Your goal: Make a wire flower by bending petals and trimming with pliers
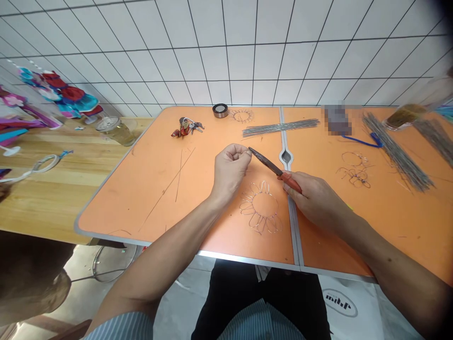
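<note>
My right hand [307,192] is wrapped round the red handles of a pair of pliers [271,165], whose dark jaws point up and left. The tips of the jaws meet the fingers of my left hand [230,169], which are pinched together; what they hold is too small to make out. Below my hands a flower-shaped wire ring [264,205] with looped petals lies on the orange table [198,198]. Two thin straight wires [170,182] cross each other to the left of my left hand.
A bundle of wires [281,127], a tape roll [220,111] and keys [189,126] lie towards the back. More wire bundles [399,153] and small wire shapes [357,177] are at the right. A glass jar [115,130] stands left; a person's head [31,278] shows lower left.
</note>
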{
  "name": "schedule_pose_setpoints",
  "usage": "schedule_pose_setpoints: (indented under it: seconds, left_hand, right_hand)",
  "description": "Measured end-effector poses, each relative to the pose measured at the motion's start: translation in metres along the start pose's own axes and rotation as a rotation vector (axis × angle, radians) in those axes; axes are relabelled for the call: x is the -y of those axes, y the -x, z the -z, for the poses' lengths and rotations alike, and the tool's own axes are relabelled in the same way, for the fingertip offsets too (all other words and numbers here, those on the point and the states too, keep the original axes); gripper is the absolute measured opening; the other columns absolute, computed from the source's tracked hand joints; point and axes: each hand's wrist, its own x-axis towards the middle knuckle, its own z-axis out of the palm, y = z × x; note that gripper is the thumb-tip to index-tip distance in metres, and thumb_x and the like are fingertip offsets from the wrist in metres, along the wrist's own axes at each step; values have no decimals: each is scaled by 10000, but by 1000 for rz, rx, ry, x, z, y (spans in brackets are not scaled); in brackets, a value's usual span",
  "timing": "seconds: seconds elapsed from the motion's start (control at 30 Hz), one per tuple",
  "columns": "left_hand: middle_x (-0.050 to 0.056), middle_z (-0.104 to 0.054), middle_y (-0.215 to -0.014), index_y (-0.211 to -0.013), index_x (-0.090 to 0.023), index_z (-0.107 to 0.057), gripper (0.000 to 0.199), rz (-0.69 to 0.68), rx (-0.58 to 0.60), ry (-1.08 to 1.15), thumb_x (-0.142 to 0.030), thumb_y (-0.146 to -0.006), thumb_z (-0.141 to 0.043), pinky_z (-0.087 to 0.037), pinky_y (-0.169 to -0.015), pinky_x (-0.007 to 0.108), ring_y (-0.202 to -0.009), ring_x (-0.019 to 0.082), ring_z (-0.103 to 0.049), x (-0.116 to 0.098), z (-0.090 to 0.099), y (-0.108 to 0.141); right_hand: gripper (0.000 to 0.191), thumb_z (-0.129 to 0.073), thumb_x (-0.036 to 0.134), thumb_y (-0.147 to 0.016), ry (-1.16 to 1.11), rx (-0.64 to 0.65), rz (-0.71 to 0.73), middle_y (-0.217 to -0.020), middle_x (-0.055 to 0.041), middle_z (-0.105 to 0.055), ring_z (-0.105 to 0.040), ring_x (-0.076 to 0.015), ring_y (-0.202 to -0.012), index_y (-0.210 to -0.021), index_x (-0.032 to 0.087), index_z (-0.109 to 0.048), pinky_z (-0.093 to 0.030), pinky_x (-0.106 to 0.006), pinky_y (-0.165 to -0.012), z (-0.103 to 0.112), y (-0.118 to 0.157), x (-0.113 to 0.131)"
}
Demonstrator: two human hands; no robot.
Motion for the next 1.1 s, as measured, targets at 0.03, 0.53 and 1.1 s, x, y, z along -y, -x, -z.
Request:
schedule_pose_setpoints:
  seconds: [0.03, 0.53, 1.1]
  left_hand:
    - [-65, -515, -564, -752, -205, -651, 145, -10, -2, -10, -221, -861, -746, -345, -483, 221, -488, 84, -441, 0, 0, 0]
    - [-63, -512, -589, -753, -209, -647, 140, -50, -17, -53, -199, -867, -729, -333, -503, 245, -508, 88, -419, 3, 0, 0]
    - [-67, -512, -547, -733, -209, -639, 151, 16, -17, 19, -217, -839, -746, -352, -473, 220, -473, 86, -444, 6, -2, 0]
  right_hand:
    - [287, -491, 411, -1135, -12, 0, 7, -1187, -87, -820, -750, -298, -1009, -1134, 273, -743, -502, -393, -765, 0, 0, 0]
    - [282, -498, 416, -1123, -109, 22, -6, -1037, -65, -812, -730, -280, -916, -1018, 272, -717, -510, -398, -766, 1, 4, 5]
    - [261, -539, 429, -1111, -129, -20, 5, -907, -51, -770, -690, -283, -846, -1035, 287, -744, -473, -388, -707, -2, 6, 8]
